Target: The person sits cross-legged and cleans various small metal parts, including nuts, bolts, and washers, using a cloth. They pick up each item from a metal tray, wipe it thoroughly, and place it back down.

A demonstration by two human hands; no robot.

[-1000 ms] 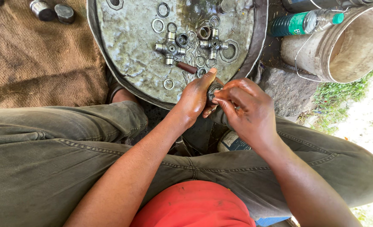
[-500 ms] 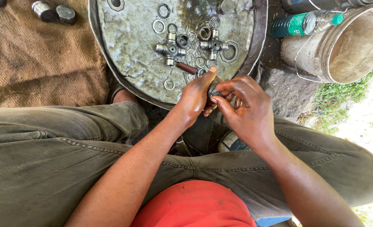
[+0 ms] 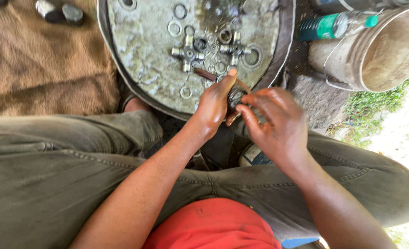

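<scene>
Left hand [image 3: 213, 103]: I pinched a small dark round metal cap [image 3: 236, 96].
Right hand [image 3: 278, 122]: fingers pressed on it.
Left undone: two steel cross-shaped joints [image 3: 186, 53] lay on the grey metal drum lid [image 3: 144, 60].

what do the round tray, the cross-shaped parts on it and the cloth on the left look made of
Round grey tray: likely sheet metal, dull and blotchy, with a raised rim. Cross-shaped parts: apparently steel, with bright grey glints. Brown cloth: coarse woven fabric, burlap-like, matte. Small dark ring between left hand and right hand: unclear.
</scene>
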